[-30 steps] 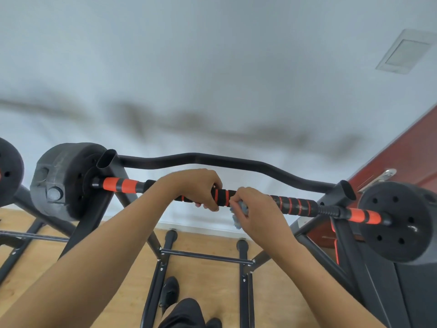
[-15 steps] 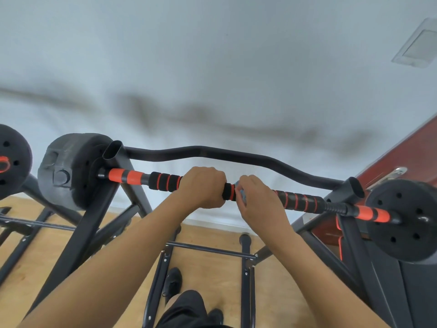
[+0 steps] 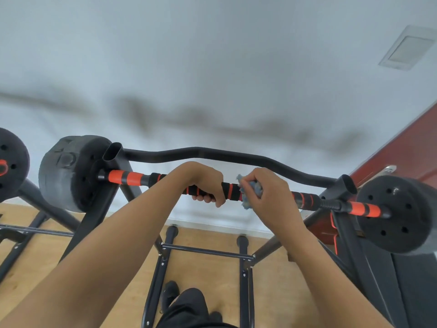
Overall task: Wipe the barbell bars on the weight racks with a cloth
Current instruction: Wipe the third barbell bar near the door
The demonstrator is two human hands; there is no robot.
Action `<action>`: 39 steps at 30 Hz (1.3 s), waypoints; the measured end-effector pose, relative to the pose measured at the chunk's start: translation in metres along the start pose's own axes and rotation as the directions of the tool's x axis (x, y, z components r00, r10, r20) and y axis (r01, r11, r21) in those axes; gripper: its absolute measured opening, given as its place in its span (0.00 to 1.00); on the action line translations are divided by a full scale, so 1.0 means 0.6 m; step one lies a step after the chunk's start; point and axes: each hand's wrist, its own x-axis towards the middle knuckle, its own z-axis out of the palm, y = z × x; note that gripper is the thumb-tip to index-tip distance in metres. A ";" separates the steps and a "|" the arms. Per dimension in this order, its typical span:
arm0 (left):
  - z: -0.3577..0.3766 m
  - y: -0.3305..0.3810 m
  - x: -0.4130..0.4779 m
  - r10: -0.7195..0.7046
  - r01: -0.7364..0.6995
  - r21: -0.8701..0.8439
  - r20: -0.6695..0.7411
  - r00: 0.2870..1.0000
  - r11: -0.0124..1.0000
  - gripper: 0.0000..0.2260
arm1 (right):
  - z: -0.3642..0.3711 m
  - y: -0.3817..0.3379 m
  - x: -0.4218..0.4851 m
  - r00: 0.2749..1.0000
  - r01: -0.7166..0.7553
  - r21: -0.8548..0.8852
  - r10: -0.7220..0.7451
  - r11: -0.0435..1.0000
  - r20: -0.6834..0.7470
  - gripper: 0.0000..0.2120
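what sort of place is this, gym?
Most likely a small gym or workout room. A barbell with orange-and-black grips sits on a black rack, with black weight plates on its ends. The left hand grips the bar; the right hand holds a cloth against it.

wall [image 3: 212, 67] — smudged | panel [image 3: 405, 49] — upper right | wooden floor [image 3: 208, 268] | red door [image 3: 406, 152]

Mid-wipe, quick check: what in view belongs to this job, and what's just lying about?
In the job:
barbell bar, gripped by the left hand
blue cloth, held against the bar by the right hand
weight rack carrying the bar

Just about:
grey end plate
black end plate
curved black crossbar
neighbouring plate
red door
square wall panel
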 end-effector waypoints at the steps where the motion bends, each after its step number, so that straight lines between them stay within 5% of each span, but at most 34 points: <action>1: -0.001 0.000 0.001 -0.002 0.002 0.000 0.010 1.000 1.000 0.06 | 0.008 -0.003 0.014 0.999 0.021 -0.059 -0.020 0.998 0.032 0.09; 5: -0.004 -0.005 0.005 0.005 -0.003 -0.043 0.053 0.999 0.999 0.06 | 0.064 -0.009 0.008 0.997 0.011 -0.266 0.009 0.964 0.072 0.06; 7: -0.006 -0.008 0.010 0.021 -0.017 -0.058 0.071 0.997 0.998 0.06 | 0.084 -0.011 -0.017 1.000 -0.020 -0.264 0.021 0.964 0.004 0.04; 13: -0.010 -0.015 0.010 0.098 -0.096 -0.036 0.065 0.993 0.995 0.07 | 0.098 -0.015 -0.120 0.967 -0.190 -0.146 0.211 0.971 0.142 0.11; 16: -0.001 -0.021 0.008 0.225 -0.223 0.037 -0.080 0.971 0.974 0.09 | 0.058 -0.017 -0.123 0.939 -0.322 -0.070 0.327 0.944 0.102 0.09; 20: 0.020 -0.033 -0.009 0.455 -0.346 0.328 -0.367 0.811 0.879 0.15 | 0.003 -0.020 -0.091 0.939 -0.326 -0.078 0.332 0.942 0.086 0.06; 23: 0.049 -0.034 -0.020 0.505 -0.249 0.512 -0.455 0.733 0.822 0.15 | -0.022 -0.018 -0.060 0.946 -0.318 -0.059 0.320 0.946 0.043 0.07; 28: 0.100 -0.018 -0.009 0.436 0.004 0.568 -0.637 0.635 0.823 0.14 | -0.032 -0.001 0.013 0.963 -0.258 -0.039 0.260 0.965 0.063 0.09; 39: 0.091 0.011 0.002 0.143 0.222 0.437 -0.660 0.737 0.871 0.13 | -0.003 0.067 0.082 0.912 -0.107 -0.060 0.122 0.992 0.392 0.09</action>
